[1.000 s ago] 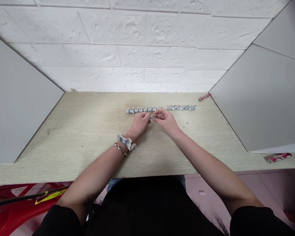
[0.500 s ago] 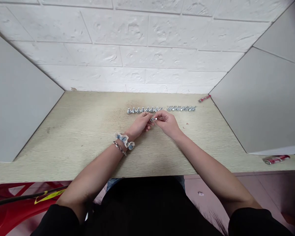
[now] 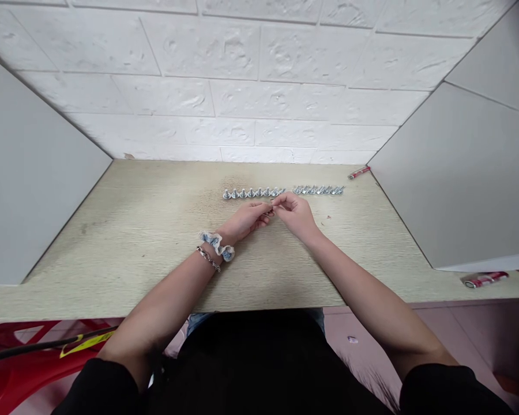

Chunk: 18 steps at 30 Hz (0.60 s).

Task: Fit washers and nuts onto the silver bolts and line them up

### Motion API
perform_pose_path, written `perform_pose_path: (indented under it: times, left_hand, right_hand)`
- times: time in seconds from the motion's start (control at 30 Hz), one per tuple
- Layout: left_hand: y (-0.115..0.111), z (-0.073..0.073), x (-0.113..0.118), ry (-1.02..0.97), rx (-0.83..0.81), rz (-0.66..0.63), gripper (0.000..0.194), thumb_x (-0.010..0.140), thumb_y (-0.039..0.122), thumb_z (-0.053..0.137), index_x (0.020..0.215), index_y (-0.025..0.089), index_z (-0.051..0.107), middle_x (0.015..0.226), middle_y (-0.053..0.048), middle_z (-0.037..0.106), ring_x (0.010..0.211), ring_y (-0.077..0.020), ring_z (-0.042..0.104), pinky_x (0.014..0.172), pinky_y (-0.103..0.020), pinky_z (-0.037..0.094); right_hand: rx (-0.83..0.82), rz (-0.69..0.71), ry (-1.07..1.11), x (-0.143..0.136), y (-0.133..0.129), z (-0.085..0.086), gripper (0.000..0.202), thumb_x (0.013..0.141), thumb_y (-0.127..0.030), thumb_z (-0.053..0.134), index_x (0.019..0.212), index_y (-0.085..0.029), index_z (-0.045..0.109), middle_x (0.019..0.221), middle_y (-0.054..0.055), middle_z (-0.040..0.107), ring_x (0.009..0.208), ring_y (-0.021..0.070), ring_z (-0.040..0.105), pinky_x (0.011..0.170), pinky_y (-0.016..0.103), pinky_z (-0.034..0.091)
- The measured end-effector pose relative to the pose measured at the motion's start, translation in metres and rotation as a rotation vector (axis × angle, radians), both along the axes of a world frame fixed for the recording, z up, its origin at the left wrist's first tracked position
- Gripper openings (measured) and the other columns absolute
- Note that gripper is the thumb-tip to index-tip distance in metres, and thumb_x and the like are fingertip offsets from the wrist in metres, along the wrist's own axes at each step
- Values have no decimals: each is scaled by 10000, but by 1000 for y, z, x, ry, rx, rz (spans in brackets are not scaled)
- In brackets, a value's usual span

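My left hand (image 3: pixel 249 220) is closed around a small metal bolt (image 3: pixel 268 214), of which only a sliver shows between the fingers. My right hand (image 3: pixel 297 216) meets it fingertip to fingertip, its thumb and index finger pinched at the bolt's end. Most of the bolt is hidden by the fingers. Just beyond the hands stands a row of silver bolts (image 3: pixel 251 193) with washers, heads down and shanks mostly upright. To its right runs a second row of bolts (image 3: pixel 318 190), tilted and lying close together.
A red battery (image 3: pixel 359 172) lies at the back right corner, and another red battery (image 3: pixel 486 279) near the front right edge. Grey panels (image 3: pixel 471 173) border the wooden table (image 3: pixel 155 230) on both sides. A white brick wall (image 3: pixel 259 98) rises behind it.
My left hand has turned slightly, its thumb now flatter over the bolt, so less of the metal shows. The right fingertips have shifted a little on it. Both rows look unchanged.
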<state>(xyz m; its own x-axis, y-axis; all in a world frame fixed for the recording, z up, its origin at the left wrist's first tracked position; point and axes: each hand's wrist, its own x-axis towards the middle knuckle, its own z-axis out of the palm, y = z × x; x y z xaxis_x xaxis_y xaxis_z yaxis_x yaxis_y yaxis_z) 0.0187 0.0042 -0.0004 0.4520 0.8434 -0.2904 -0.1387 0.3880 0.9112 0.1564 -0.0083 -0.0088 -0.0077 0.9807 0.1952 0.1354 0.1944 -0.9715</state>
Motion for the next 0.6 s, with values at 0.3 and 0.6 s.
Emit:
perform_pose_path:
  times: [0.3, 0.6]
  left_hand:
    - [3, -8, 1, -26, 66, 116, 62, 801, 173, 555, 788, 115, 571, 742, -1, 549, 547, -24, 492, 541, -161, 402]
    - [5, -13, 4, 162, 359, 65, 86, 831, 219, 502, 850, 137, 518, 643, 14, 563, 541, -66, 517, 533, -181, 395]
  right_hand:
    - [-65, -33, -144, 3, 0, 6, 203, 739, -318, 526, 583, -188, 511, 567, -27, 522, 592, 110, 493, 612, 246, 395]
    - [-284, 136, -64, 1, 2, -5, 632, 787, -710, 240, 512, -184, 457, 376, -41, 392, 359, 71, 385, 430, 219, 303]
